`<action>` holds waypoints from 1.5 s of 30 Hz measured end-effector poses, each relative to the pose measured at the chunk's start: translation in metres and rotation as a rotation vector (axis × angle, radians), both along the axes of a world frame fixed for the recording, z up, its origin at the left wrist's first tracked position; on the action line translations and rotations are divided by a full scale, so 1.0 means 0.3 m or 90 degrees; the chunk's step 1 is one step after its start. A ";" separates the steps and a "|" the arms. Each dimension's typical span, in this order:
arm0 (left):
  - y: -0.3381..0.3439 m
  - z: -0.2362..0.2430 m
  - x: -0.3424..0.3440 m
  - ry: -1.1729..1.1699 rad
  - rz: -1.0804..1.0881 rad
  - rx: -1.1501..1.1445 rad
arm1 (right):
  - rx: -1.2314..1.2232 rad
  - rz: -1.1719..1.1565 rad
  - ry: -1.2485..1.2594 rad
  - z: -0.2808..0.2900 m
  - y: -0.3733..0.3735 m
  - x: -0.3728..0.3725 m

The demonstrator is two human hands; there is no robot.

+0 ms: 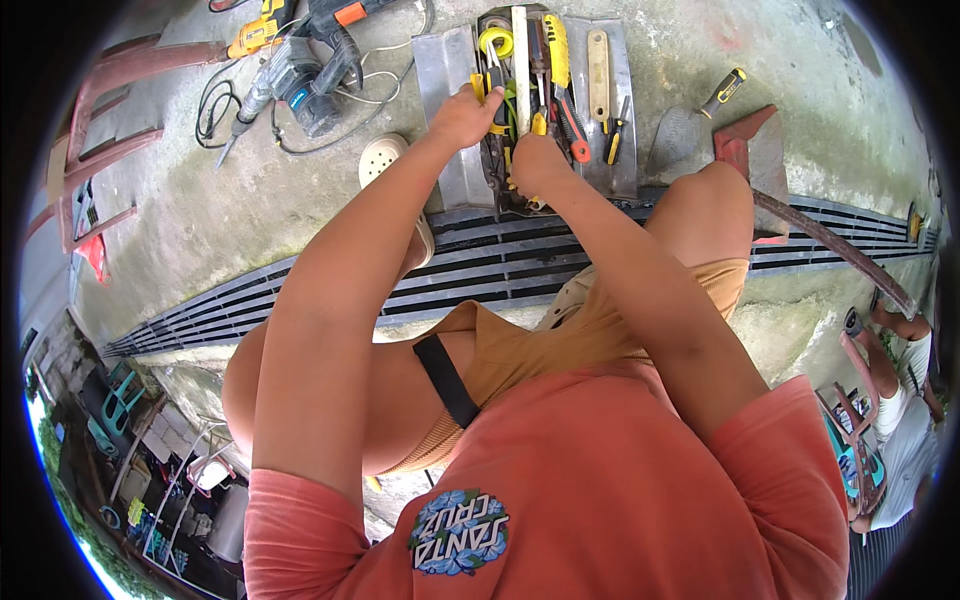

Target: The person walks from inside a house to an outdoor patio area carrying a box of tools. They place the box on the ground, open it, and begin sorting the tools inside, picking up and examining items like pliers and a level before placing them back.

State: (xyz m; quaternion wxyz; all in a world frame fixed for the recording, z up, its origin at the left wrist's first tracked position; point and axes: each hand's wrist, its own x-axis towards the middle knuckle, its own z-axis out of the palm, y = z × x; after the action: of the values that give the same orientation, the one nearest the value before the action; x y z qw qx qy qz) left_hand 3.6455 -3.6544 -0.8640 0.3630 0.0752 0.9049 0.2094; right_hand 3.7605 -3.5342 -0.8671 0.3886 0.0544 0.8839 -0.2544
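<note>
An open metal toolbox [452,150] lies on the ground before me, its two lid halves folded out. My left hand [464,117] is closed at its left side on a yellow-handled tool [477,87], whose kind I cannot make out. My right hand [540,166] is curled into the near middle of the box, with yellow showing beside the fingers; what it grips is hidden. Between and beyond my hands lie a pale strip [520,70], a yellow tape roll [496,41], a yellow utility knife [556,50] and a red-and-black handle [573,130].
A small level [598,75] and a screwdriver [614,140] rest on the right lid. Right of it lie a trowel [680,135] and a hatchet-like tool [835,235]. Corded power tools [300,95] are at far left. A metal drain grate [490,270] crosses below the box. Another person sits at right.
</note>
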 end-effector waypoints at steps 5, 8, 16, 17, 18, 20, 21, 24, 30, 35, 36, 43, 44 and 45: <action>0.070 0.011 0.007 0.070 0.045 -0.071 | -0.060 -0.014 0.040 0.098 0.176 0.077; 0.090 0.000 -0.017 0.096 0.093 -0.030 | -0.088 -0.145 -0.052 0.122 0.233 0.104; 0.130 -0.013 0.025 0.044 0.068 -0.105 | -0.113 -0.166 0.053 0.088 0.193 0.153; 0.127 -0.011 0.025 0.024 0.054 -0.093 | -0.122 -0.182 0.034 0.081 0.187 0.159; 0.119 -0.009 0.035 0.040 0.023 -0.092 | -0.106 -0.209 0.007 0.075 0.184 0.162; 0.101 -0.009 0.057 0.101 -0.022 -0.074 | -0.130 -0.223 0.048 0.062 0.194 0.159; 0.092 -0.013 0.077 0.023 0.031 -0.095 | -0.095 -0.244 0.045 0.054 0.208 0.152; 0.058 -0.040 0.165 -0.233 0.104 -0.126 | -0.120 -0.313 0.192 0.016 0.287 0.115; 0.057 -0.094 0.296 -0.094 0.095 -0.110 | 0.203 -0.511 0.029 -0.156 0.478 0.049; 0.061 -0.069 0.285 0.020 0.002 -0.148 | 0.189 -0.320 -0.025 -0.255 0.461 0.052; 0.060 -0.064 0.285 0.019 0.004 -0.131 | 0.205 -0.259 -0.089 -0.246 0.457 0.063; 0.024 -0.013 0.243 -0.125 0.015 -0.104 | 0.007 -0.153 0.012 -0.014 0.354 0.123; 0.020 0.003 0.230 -0.159 0.049 -0.100 | -0.064 -0.133 -0.012 0.006 0.311 0.120; 0.019 0.019 0.214 -0.196 0.077 -0.106 | -0.032 -0.078 0.012 0.014 0.264 0.116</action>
State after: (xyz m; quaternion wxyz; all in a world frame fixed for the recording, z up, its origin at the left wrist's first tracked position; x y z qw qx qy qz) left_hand 3.7098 -3.6487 -0.8583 0.4889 -0.0422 0.8557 0.1644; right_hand 3.7952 -3.4550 -0.8628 0.3654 0.0960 0.8758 -0.3003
